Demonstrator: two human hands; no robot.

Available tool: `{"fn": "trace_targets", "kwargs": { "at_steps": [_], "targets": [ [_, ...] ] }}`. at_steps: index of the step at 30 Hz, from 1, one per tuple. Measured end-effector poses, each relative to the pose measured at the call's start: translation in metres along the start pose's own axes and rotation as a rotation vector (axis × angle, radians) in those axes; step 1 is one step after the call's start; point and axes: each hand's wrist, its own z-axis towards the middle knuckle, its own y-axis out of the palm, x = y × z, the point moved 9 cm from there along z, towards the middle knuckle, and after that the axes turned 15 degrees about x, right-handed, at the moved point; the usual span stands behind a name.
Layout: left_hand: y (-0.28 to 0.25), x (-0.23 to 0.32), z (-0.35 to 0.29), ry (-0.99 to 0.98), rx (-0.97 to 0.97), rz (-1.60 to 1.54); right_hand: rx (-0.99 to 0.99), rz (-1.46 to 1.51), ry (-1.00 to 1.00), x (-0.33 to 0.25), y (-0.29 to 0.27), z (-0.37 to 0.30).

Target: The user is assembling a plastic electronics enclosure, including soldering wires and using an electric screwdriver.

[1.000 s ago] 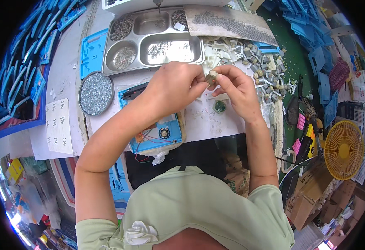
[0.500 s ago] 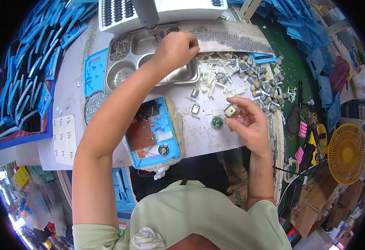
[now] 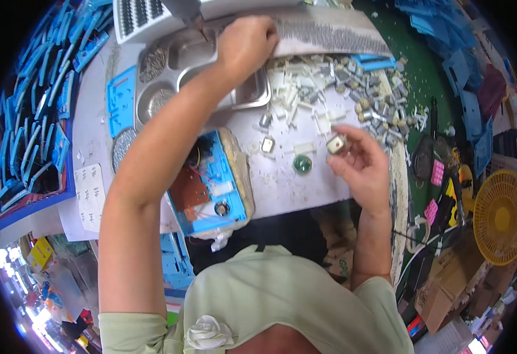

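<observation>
Silver and boxy, a small metal motor [image 3: 336,144] sits pinched in the half-curled right hand [image 3: 366,168], right of the round green piece [image 3: 302,164]; the left hand [image 3: 248,44] is curled by the far, flat pale board [image 3: 329,32], any hold hidden.

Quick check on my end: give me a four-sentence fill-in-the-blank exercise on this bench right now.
1. The right hand holds a small motor between forefinger and ____.
2. The left hand is at the ____ end of the flat board.
3. The open plastic case, partly hidden by the left forearm, is coloured ____.
4. The round fan at the picture's right is coloured ____.

Missing words: thumb; left; blue; yellow.
</observation>
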Motion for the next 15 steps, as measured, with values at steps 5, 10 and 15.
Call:
{"fn": "trace_targets", "kwargs": {
  "at_steps": [5,10,15],
  "targets": [
    [-0.014,0.016,-0.001,0.232,0.097,0.156,-0.010,-0.172,-0.044,0.002,-0.003,-0.002],
    [-0.107,0.070,-0.017,0.245,0.238,-0.194,-0.183,-0.615,-0.142,0.008,0.016,-0.008],
    [-0.168,0.077,-0.107,-0.263,-0.128,-0.606,-0.300,-0.895,-0.212,0.010,0.026,-0.002]
  ]
}}
